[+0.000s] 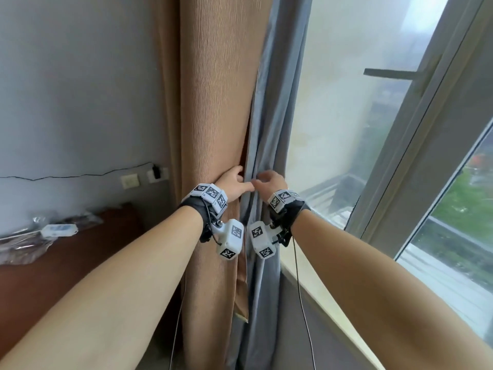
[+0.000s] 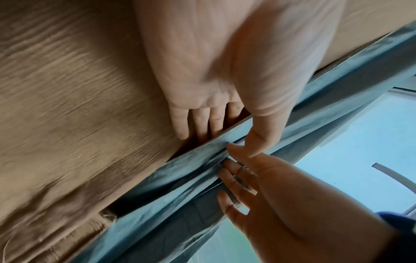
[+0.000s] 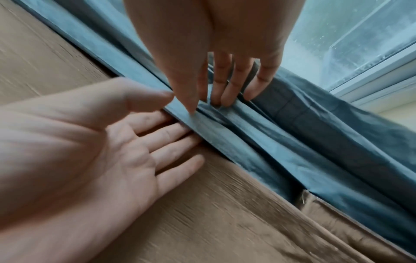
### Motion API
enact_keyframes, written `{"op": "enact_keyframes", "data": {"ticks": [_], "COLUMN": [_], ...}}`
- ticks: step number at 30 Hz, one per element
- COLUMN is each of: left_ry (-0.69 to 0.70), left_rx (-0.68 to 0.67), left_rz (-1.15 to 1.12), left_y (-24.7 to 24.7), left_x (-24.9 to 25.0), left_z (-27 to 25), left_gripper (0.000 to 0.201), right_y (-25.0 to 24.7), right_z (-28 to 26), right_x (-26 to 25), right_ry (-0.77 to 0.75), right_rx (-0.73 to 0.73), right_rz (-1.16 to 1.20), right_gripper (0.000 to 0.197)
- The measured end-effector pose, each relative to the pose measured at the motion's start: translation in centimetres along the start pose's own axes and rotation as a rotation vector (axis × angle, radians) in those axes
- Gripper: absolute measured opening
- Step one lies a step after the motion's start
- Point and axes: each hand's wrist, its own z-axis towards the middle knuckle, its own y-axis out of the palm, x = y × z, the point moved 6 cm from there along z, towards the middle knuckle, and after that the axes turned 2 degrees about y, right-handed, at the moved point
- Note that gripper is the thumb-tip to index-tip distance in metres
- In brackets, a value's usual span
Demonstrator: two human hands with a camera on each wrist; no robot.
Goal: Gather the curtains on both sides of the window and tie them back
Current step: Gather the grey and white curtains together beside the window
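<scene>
Left hand [image 1: 232, 182] flat on tan curtain [image 1: 213, 102], right hand [image 1: 269, 181] spread on blue curtain [image 1: 262, 145] at 3 o'clock; nothing gripped. Risk: folds slip, bundle spreads, if not clasped.

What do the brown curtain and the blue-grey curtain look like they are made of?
Brown curtain: seemingly a thick woven fabric, matte, with fine ribbed texture running across it. Blue-grey curtain: thinner, smoother cloth with a faint sheen, falling in soft narrow folds. Exact fibres cannot be told.

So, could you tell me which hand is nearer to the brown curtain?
Left. The left hand lies against the brown curtain, its fingers at the curtain's edge. The right hand touches the blue-grey curtain beside it, on the window side.
</scene>
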Motion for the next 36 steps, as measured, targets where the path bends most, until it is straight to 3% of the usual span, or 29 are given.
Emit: {"op": "enact_keyframes", "data": {"ticks": [4,5,7,10,13,16,18,21,23,28,33,36], "left_ry": [0.019,0.030,0.036,0.066,0.067,0.037,-0.005,-0.057,-0.069,-0.034,-0.051,-0.056], "left_rx": [-0.010,-0.020,-0.041,-0.025,0.046,0.131,0.168,0.236,0.265,0.399,0.592,0.569], "left_rz": [0.106,0.126,0.173,0.134,0.075,0.141,0.119,0.040,-0.052,-0.139,-0.072,-0.044], "left_y": [0.1,0.3,0.9,1.4,1.4,1.4,1.4,0.8,0.4,0.1,-0.3,0.5], "left_x": [-0.2,-0.2,-0.4,-1.1,-1.5,-2.0,-2.4,-3.3,-4.0,-5.1,-5.9,-5.4], "left_z": [0.5,0.5,0.4,0.7,0.6,0.8,0.8,0.6,0.3,-1.0,-2.0,-2.7], "left_gripper": [0.109,0.106,0.096,0.082,0.063,0.036,0.016,0.027,0.024,0.012,0.018,0.018], "right_y": [-0.7,-0.6,-0.1,0.9,0.6,-0.3,-0.5,-0.4,0.1,1.1,0.4,0.4], "right_z": [-0.3,-0.3,-0.8,-1.4,-1.3,-0.8,-0.1,0.7,0.7,0.7,0.1,-1.1], "right_x": [0.0,0.0,-0.1,0.4,1.6,3.1,4.2,5.3,4.8,3.6,4.5,5.6], "right_ry": [-0.063,-0.090,-0.127,-0.064,0.001,0.021,0.004,-0.007,-0.049,-0.105,-0.223,-0.297], "right_rx": [-0.030,-0.061,-0.159,-0.286,-0.242,-0.124,-0.113,-0.158,-0.239,-0.241,-0.130,-0.209], "right_rz": [0.026,0.043,0.111,0.283,0.326,0.220,0.099,0.059,0.075,0.088,0.164,0.337], "right_gripper": [0.014,0.006,0.013,0.016,0.013,0.008,0.020,0.055,0.064,0.013,0.022,0.012]}}
